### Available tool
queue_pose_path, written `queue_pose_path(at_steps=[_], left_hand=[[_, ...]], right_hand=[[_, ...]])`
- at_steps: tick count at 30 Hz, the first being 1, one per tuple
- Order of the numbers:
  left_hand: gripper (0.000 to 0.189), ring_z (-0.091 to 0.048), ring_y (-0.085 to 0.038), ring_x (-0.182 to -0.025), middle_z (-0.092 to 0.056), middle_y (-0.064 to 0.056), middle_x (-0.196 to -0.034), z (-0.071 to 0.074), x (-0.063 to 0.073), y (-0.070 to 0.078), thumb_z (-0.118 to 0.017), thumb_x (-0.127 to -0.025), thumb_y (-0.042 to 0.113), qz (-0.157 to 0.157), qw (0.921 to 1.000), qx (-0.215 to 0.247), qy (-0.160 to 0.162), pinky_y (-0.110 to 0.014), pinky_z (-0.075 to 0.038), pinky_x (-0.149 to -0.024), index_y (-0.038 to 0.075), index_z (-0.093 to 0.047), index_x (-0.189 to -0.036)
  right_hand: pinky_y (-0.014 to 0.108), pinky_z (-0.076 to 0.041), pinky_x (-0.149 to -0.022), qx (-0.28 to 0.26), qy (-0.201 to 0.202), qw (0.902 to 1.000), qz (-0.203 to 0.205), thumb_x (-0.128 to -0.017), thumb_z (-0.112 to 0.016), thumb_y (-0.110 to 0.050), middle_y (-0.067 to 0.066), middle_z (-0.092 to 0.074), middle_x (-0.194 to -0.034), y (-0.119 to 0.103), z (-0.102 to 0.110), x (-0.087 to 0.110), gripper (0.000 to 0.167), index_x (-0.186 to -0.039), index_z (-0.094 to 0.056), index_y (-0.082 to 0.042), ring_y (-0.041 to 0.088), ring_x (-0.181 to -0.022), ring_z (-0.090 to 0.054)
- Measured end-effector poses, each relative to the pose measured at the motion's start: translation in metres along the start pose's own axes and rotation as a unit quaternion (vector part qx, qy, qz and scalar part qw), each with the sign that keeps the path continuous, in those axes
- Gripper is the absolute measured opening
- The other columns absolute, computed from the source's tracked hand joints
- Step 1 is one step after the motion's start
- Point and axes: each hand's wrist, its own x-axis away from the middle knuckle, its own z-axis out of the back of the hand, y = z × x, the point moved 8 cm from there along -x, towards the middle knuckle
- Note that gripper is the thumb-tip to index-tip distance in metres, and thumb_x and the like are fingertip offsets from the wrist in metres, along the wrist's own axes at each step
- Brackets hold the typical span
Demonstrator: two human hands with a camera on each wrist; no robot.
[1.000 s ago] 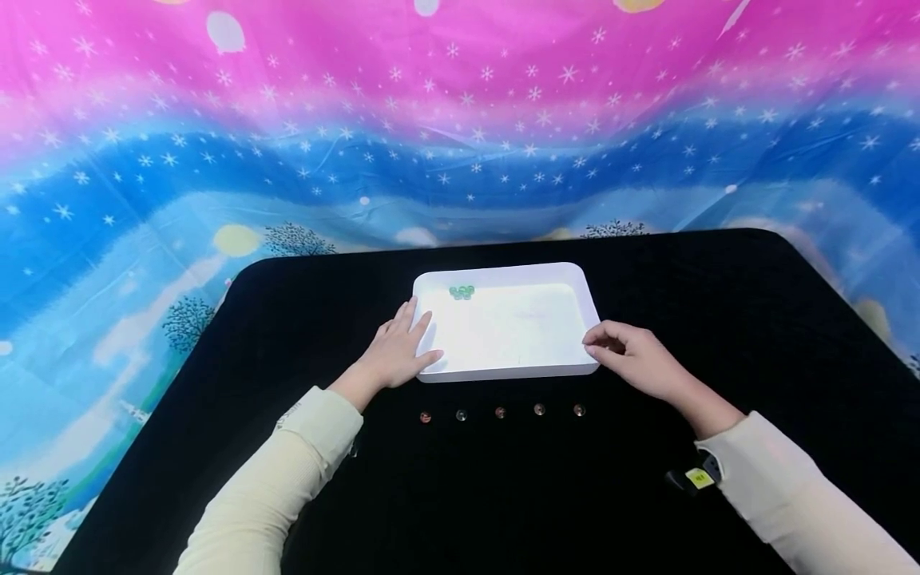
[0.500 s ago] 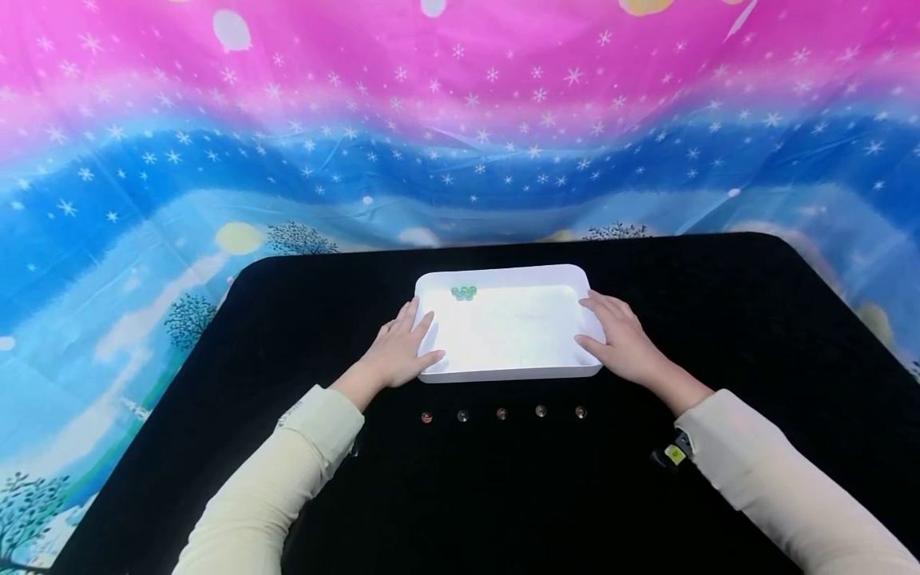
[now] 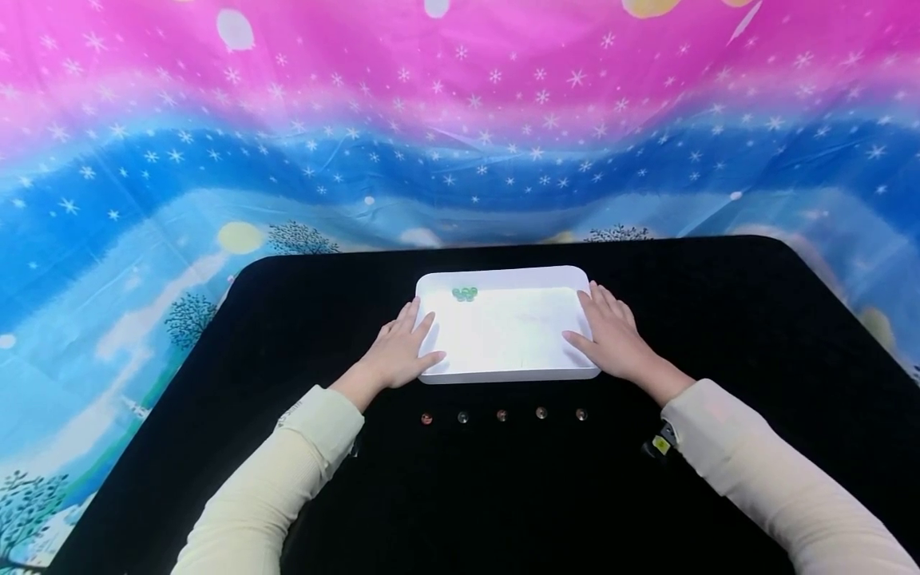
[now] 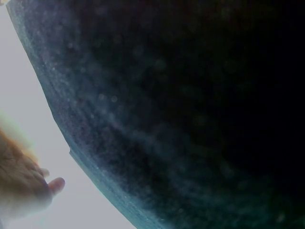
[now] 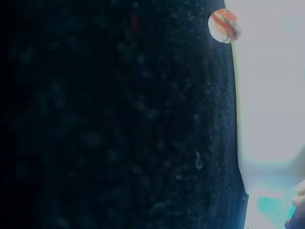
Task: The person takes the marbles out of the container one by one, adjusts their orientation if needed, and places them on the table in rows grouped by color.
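A shallow white tray [image 3: 510,374] sits on a black tabletop, with a small cluster of green marbles [image 3: 465,294] in its far left corner. My left hand [image 3: 394,353] rests on the tray's left side, fingers extended and spread, thumb over the rim. On the opposite side my right hand [image 3: 614,335] lies against the rim with straight fingers, its thumb reaching inside. In front of the tray, several clear marbles with coloured swirls [image 3: 501,415] stand in a spaced row. The right wrist view shows one orange-swirled marble [image 5: 225,26] up close; in the left wrist view part of the hand [image 4: 24,181] appears, blurred.
The black cloth-covered table [image 3: 460,495] has rounded far corners. Behind it hangs a pink and blue curtain [image 3: 460,160] printed with snowflakes and trees. A small black device with a yellow label [image 3: 660,445] sits at the right wrist.
My right hand, earlier curled at the tray's near right corner, has moved up and inward along the right side, its fingers now extended. The left hand and the marbles have stayed put.
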Motion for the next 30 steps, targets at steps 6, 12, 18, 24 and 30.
queue_pose_path(at_steps=[6, 12, 18, 24, 30], left_hand=[[0.072, 0.005, -0.026, -0.129, 0.011, -0.012, -0.143, -0.001, 0.0, 0.0, -0.034, -0.086, 0.055, -0.004, 1.0, 0.0, 0.0, -0.048, -0.013, -0.098, 0.012, -0.013, -0.139], [0.072, 0.005, -0.026, -0.129, 0.011, -0.012, -0.142, -0.001, -0.001, -0.001, -0.033, -0.085, 0.056, -0.005, 1.0, 0.001, 0.001, -0.048, -0.013, -0.098, 0.013, -0.012, -0.14], [0.072, 0.006, -0.026, -0.129, 0.012, -0.011, -0.142, 0.0, -0.001, -0.001, -0.033, -0.085, 0.055, 0.0, 1.0, 0.004, -0.003, -0.048, -0.013, -0.098, 0.013, -0.011, -0.14], [0.073, 0.008, -0.026, -0.129, 0.014, -0.011, -0.142, -0.001, -0.001, -0.002, -0.033, -0.085, 0.055, 0.004, 0.9997, 0.01, -0.021, -0.048, -0.012, -0.098, 0.013, -0.009, -0.14], [0.074, 0.007, -0.027, -0.129, 0.011, -0.011, -0.142, 0.001, -0.003, -0.004, -0.034, -0.085, 0.056, 0.001, 0.9996, 0.014, -0.024, -0.048, -0.012, -0.098, 0.014, -0.007, -0.14]], right_hand=[[0.053, 0.0, -0.096, -0.003, -0.038, 0.9987, -0.034, -0.087, -0.045, -0.04, 0.024, 0.01, -0.139, 0.005, -0.01, -0.002, 0.077, -0.136, -0.007, 0.006, 0.036, -0.126, 0.008], [0.053, -0.003, -0.096, 0.006, -0.062, 0.9972, -0.041, -0.086, -0.043, -0.044, 0.024, 0.012, -0.139, 0.007, -0.015, -0.001, 0.08, -0.135, -0.006, 0.007, 0.037, -0.126, 0.008], [0.053, -0.004, -0.096, 0.014, -0.062, 0.9973, -0.036, -0.086, -0.043, -0.046, 0.024, 0.011, -0.139, 0.005, -0.013, -0.002, 0.082, -0.135, -0.006, 0.008, 0.037, -0.126, 0.008], [0.053, -0.004, -0.096, 0.027, -0.062, 0.9971, -0.035, -0.086, -0.044, -0.046, 0.025, 0.01, -0.139, 0.005, -0.014, -0.002, 0.082, -0.135, -0.007, 0.008, 0.038, -0.126, 0.006], [0.053, -0.005, -0.096, 0.032, -0.055, 0.9972, -0.038, -0.085, -0.046, -0.044, 0.025, 0.007, -0.139, 0.006, -0.014, -0.002, 0.081, -0.135, -0.009, 0.008, 0.037, -0.126, 0.005]])
